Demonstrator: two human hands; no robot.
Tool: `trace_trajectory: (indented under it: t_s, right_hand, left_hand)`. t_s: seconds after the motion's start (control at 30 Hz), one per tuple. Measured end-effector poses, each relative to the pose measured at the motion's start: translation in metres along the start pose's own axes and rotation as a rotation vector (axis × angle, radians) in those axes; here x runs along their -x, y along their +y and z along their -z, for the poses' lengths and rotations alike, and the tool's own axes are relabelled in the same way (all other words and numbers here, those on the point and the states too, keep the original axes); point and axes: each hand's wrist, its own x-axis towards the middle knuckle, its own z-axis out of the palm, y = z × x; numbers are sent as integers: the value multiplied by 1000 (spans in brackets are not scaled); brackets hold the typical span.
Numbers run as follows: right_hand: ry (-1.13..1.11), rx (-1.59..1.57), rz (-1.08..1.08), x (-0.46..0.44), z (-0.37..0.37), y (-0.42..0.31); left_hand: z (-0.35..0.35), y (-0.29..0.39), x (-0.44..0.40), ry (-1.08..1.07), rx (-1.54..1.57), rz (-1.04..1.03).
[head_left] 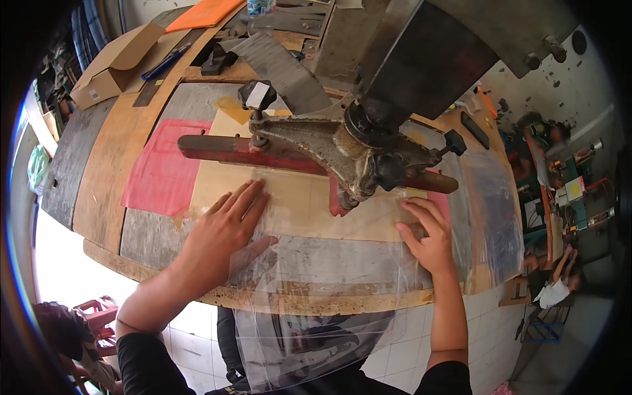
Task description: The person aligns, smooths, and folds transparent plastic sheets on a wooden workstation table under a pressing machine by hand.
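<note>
Box point(115, 66) made of cardboard sits far left on the table point(99, 184), then comes a red sheet point(155, 171) poking out from the tan sheet point(306, 220). Left hand point(224, 220) is laid out flat over that tan one, fingers stretched, not closed on anything, thumb showing through clear plastic point(316, 336) that droops off the front edge. Metal machine point(306, 138) stands across the middle, over the tan sheet. Right hand point(431, 240) is by the tan sheet's right end, thumb and fingers apart; can't tell if it's touching plastic.
</note>
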Motion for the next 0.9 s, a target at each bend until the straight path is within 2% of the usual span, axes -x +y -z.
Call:
trace_trajectory:
  t_s: [0.5, 0.57, 0.63, 0.77, 0.9]
  right_hand:
    - [36, 15, 34, 0, -1, -3]
    - [51, 19, 39, -1, -5, -6]
    - [68, 14, -85, -2, -8, -7]
    - [88, 18, -54, -1, -11, 3]
    - [256, 87, 29, 2, -10, -1]
  left_hand:
    - [-1, -3, 2, -23, 21, 33]
    - [-5, -5, 4, -4, -5, -13]
    - [-4, -5, 4, -11, -39, -16]
    - [-3, -5, 4, -24, -100, -48]
    - [-2, -5, 5, -24, -86, -44]
